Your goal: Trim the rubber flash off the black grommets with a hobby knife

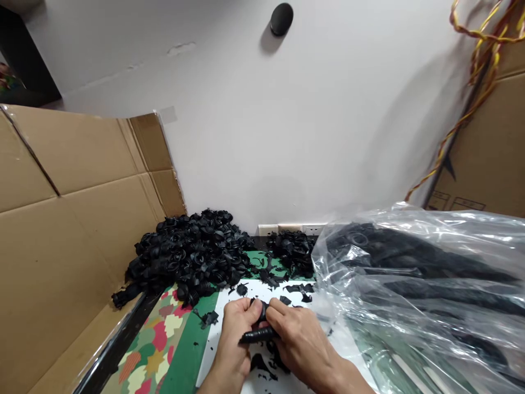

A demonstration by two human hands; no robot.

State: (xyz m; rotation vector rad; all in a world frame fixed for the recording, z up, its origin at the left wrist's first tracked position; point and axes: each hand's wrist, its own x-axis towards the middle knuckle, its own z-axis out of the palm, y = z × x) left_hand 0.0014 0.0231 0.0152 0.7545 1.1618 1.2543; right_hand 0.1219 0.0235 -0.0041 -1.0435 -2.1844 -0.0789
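Over a white sheet (229, 295), both hands meet on black rubber. My left hand (235, 328) is closed, thumb and fingers pinching a black rubber part (262, 312) between the two hands. My right hand (297, 334) is closed too, its fingers around a black ribbed rubber piece (258, 335) whose end sticks out to the left. Whether these are one joined piece I cannot tell, since the fingers hide the middle. Torn black scraps (260, 364) lie under and around the hands.
A large heap of black ribbed rubber parts (188, 251) lies behind left, beside a cardboard panel (82, 230). A smaller pile of black scraps (291, 249) sits by wall sockets (314, 230). A clear plastic bag (410, 273) with black pieces inside fills the right. Twisted wires (459, 123) hang at upper right.
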